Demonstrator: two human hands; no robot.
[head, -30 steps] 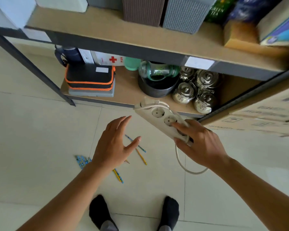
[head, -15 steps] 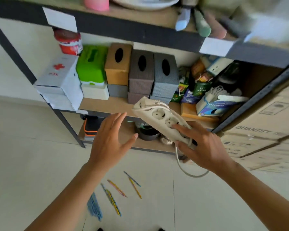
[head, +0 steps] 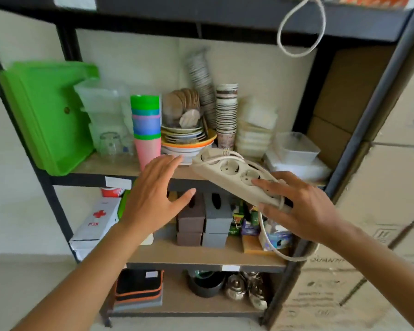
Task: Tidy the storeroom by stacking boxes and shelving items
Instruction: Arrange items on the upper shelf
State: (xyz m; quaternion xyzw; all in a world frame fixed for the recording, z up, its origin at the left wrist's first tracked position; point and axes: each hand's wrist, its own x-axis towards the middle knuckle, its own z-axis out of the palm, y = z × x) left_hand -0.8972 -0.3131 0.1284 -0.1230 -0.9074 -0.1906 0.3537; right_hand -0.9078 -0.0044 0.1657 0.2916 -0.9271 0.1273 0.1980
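Since the frame half a second back, your view has lifted. The power strip [head: 234, 180] now stands against the shelf of cups and plates, and the tissue boxes [head: 216, 218] have dropped below your hands.

Your right hand [head: 304, 211] grips the near end of the white strip, fingers over its top face. The far end points toward 10 o'clock, over the front edge of the shelf board [head: 110, 167]. The strip's cord [head: 270, 244] loops down at 6 o'clock from that hand.

Your left hand [head: 153, 199] is spread wide and holds nothing. It sits near the strip at its 9 o'clock, apart from it.

Stacked plastic cups [head: 145, 130] and plates [head: 187, 139] lie at 12 o'clock of the left hand, with green trays [head: 41, 115] at the shelf's 9 o'clock end. Cardboard boxes [head: 392, 187] stand at 3 o'clock.
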